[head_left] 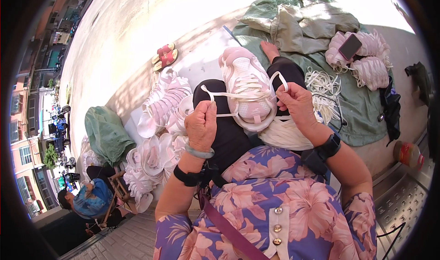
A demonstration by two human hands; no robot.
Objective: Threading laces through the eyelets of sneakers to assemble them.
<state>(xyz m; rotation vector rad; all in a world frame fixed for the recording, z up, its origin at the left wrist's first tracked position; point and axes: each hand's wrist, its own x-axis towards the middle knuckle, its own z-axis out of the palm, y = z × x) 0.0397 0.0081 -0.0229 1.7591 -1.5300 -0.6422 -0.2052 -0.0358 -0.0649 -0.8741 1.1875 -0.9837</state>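
A pink and white sneaker (236, 58) rests on my lap, its heel toward me and its toe pointing away. White shoelace (220, 94) is threaded through its eyelets. To the left of the shoe, my left hand (202, 126) is closed in a pinch on one part of the lace, which loops up above the thumb. My right hand (297, 105) pinches the lace on the other side, where it also bends into a loop. Lace strands run across the shoe's opening between both hands. Under my right wrist lies a bundle of cream laces (285, 134).
Stacked pink and white shoes (167, 102) lie at my left, near a green sack (107, 134). Loose laces (323, 93) and a green cloth (362, 115) lie to the right. A phone (350, 47) rests on bundled shoes. Red sandals (165, 57) stand ahead; a person (94, 198) sits far left.
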